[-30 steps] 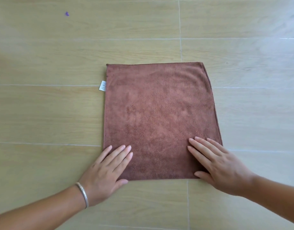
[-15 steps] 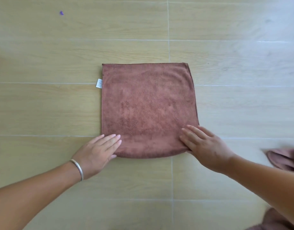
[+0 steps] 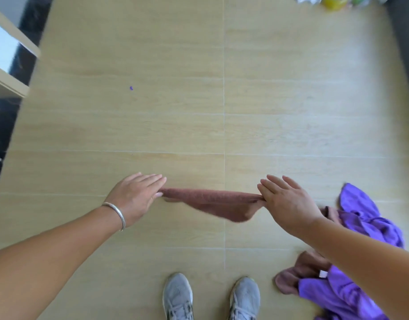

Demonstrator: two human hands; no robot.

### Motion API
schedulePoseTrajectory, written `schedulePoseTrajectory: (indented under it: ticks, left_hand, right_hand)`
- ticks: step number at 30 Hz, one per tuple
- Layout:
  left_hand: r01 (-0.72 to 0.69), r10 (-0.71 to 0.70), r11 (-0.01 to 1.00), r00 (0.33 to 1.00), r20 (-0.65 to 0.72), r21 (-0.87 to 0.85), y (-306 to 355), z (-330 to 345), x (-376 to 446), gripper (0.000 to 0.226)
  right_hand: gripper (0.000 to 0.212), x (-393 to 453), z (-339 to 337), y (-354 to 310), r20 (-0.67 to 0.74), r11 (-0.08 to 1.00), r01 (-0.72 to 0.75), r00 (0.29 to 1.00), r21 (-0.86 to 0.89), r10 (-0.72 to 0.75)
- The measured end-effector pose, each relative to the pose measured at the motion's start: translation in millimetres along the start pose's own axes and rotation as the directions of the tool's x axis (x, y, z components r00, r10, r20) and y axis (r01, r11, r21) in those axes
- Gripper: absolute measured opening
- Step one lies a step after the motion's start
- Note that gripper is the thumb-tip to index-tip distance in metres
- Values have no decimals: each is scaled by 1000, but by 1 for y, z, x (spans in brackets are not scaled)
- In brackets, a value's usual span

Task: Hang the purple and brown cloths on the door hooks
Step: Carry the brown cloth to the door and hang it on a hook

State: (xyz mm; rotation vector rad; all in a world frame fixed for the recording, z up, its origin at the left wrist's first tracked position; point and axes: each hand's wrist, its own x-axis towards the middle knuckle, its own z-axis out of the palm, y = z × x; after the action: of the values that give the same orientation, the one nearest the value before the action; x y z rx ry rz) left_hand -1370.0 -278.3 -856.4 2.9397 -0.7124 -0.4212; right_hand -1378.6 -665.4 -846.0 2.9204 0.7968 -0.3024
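Above the floor (image 3: 222, 100), the left hand (image 3: 134, 197) and right hand (image 3: 289, 202) each pinched an end of the brown cloth (image 3: 217, 202), stretched between them. This looked like the pick-up step. Next, it needed carrying to a door hook, none visible; purple cloths (image 3: 360, 222) lay nearby.

A brown cloth (image 3: 212, 202) hangs stretched between two hands above a pale wood-look floor (image 3: 222, 112). The left hand (image 3: 134, 197) pinches its left corner, with the other fingers (image 3: 152, 179) held out straight; a silver bangle (image 3: 116, 212) circles that wrist. The right hand (image 3: 286, 202) pinches the right corner, its fingers likewise extended. The cloth sags in the middle, its lower edge blurred. Below, two grey sneakers (image 3: 178, 296) stand on the floor. To the right lies a heap of purple cloths (image 3: 360, 218) mixed with other brown cloths (image 3: 291, 278), partly hidden by the right forearm. A small purple speck (image 3: 131, 88) lies on the floor farther off. At the upper left is a light-coloured frame (image 3: 11, 42) beside a dark strip.
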Motion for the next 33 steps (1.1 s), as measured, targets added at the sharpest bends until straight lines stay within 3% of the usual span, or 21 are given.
schedulePoseTrajectory:
  ticks: [3, 5, 7, 10, 22, 33]
  left_hand:
    - [57, -59, 998, 994, 93, 22, 4, -84, -15, 43]
    - [62, -63, 997, 998, -22, -42, 8, -153, -26, 42]
    - [58, -60, 997, 997, -41, -41, 8, -224, -42, 44]
    - [25, -30, 998, 996, 83, 66, 1, -322, -64, 44]
    - [211, -168, 952, 966, -198, 221, 8, -656, -117, 37]
    - [397, -237, 880, 842, -484, 260, -2, -842, -165, 36]
  right_hand:
    - [30, -6, -93, -5, -59, 996, -32, 998, 82, 37]
    - [28, -9, -162, -5, -93, 982, -39, 994, 185, 57]
    - [28, -15, -235, -1, 5, 968, -41, 999, 246, 41]
    - [35, -24, -336, 8, 96, 987, -22, 995, 161, 7]
    - [34, -24, -680, 16, -234, 993, -82, 970, -81, 61]
    - [36, -13, -870, 5, -402, 978, -207, 898, -23, 180]
